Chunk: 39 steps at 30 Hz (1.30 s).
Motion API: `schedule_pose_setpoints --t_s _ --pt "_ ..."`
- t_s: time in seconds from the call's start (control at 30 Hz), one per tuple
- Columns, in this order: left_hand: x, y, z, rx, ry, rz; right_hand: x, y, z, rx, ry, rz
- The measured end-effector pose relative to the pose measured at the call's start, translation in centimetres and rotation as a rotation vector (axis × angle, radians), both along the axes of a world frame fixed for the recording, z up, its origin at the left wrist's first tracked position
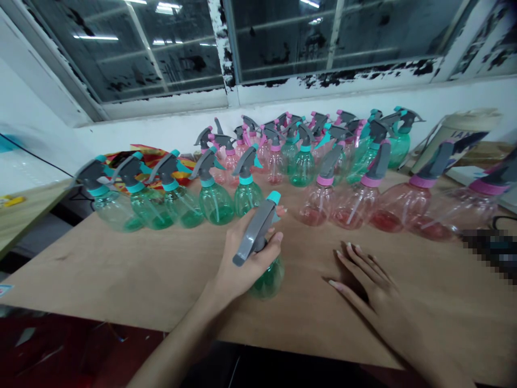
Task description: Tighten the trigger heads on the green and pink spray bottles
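Note:
My left hand (238,258) is wrapped round the neck of a green spray bottle (269,280), near the front of the wooden table (133,264). This bottle has a grey trigger head with a turquoise nozzle, and my fingers partly cover it. My right hand (374,285) rests on the table with its fingers spread, holding nothing. Beyond my left hand stands a row of green spray bottles (216,205) with turquoise collars. Pink spray bottles (351,207) with pink collars stand in a row past my right hand. Both kinds have some liquid at the bottom.
More pink and green spray bottles (301,167) crowd together at the back by the wall. A red and yellow bag (149,156) lies behind the left row. A beige bag (456,134) stands at the back right. Windows (323,43) rise above the table.

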<state>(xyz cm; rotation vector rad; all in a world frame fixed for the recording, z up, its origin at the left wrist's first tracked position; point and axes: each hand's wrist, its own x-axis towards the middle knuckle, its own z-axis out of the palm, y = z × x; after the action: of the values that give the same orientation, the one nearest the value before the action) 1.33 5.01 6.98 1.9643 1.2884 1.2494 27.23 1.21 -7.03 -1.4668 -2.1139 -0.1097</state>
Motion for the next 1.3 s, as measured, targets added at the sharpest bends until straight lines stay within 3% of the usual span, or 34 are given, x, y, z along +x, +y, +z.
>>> schedule_pose_setpoints --t_s 0.47,1.0,1.3 --pt "0.1 -0.2 1.9 0.06 0.083 0.047 -0.1 0.0 0.2 -0.008 -0.014 -0.01" --pt "0.0 -0.4 2.0 -0.067 0.11 0.003 -0.3 0.2 0.5 0.009 -0.026 -0.024" --pt "-1.6 -0.3 0.5 -0.006 -0.009 -0.029 -0.1 0.3 0.3 0.009 -0.031 -0.015"
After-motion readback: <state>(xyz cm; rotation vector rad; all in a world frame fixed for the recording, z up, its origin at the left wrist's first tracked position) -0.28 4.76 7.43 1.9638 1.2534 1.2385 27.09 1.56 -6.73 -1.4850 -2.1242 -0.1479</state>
